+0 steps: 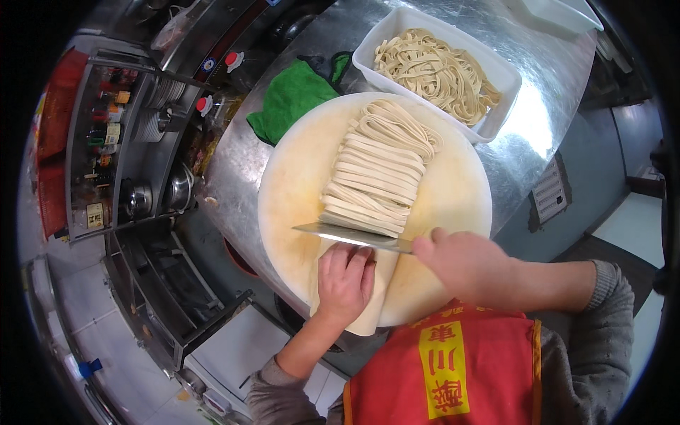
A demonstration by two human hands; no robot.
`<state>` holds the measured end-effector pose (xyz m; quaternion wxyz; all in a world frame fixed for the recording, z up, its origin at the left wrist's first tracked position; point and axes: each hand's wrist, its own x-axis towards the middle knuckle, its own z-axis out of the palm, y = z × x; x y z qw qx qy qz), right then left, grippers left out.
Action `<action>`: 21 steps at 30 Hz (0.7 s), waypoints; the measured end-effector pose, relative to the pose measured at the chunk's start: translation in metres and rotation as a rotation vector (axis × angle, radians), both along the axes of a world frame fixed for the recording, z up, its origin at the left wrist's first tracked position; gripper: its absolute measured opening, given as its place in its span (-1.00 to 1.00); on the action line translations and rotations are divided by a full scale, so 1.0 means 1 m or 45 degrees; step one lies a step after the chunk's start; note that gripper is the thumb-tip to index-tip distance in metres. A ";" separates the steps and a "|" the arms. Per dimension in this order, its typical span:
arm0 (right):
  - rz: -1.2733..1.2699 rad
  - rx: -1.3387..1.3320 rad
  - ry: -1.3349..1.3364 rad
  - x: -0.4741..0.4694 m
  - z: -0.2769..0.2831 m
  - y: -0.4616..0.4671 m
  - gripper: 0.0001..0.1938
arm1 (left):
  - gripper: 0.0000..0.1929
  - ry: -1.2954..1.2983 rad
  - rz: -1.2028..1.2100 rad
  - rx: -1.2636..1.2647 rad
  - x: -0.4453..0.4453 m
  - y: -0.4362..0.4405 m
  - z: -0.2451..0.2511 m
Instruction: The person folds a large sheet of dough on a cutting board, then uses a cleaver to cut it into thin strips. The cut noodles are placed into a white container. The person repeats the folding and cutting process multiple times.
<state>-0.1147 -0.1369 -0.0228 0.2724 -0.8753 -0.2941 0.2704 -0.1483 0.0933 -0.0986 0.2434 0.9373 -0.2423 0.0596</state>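
Note:
My right hand (467,263) grips the handle of a broad kitchen knife (353,235), whose blade lies across the near end of the cut noodles. Curled fingers of my left hand (345,281) press on a folded sheet of dough (380,297), right behind the blade. Beyond the knife, a row of flat cut noodles (374,175) lies in folded strips on a round, pale cutting board (451,196). The dough's near end reaches past the board's edge, close to my red apron. Part of the dough is hidden under my left hand.
A white plastic tub (504,114) with loose noodles (435,74) stands beyond the board on the steel table (239,175). A green cloth (295,95) lies at the board's far left. Bottles with red caps (203,104) and a shelf rack (122,154) stand to the left.

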 end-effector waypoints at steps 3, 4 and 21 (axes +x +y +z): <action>-0.012 -0.112 -0.031 -0.008 0.011 -0.013 -0.77 | -0.70 -0.056 -0.025 0.025 -0.001 -0.001 0.000; -0.010 -0.117 -0.054 -0.012 0.015 -0.013 -0.78 | -0.70 -0.069 -0.032 0.040 -0.001 -0.001 -0.001; 0.147 -0.204 -0.214 -0.016 0.013 0.003 -0.83 | -0.70 -0.033 0.002 0.065 -0.008 0.001 -0.004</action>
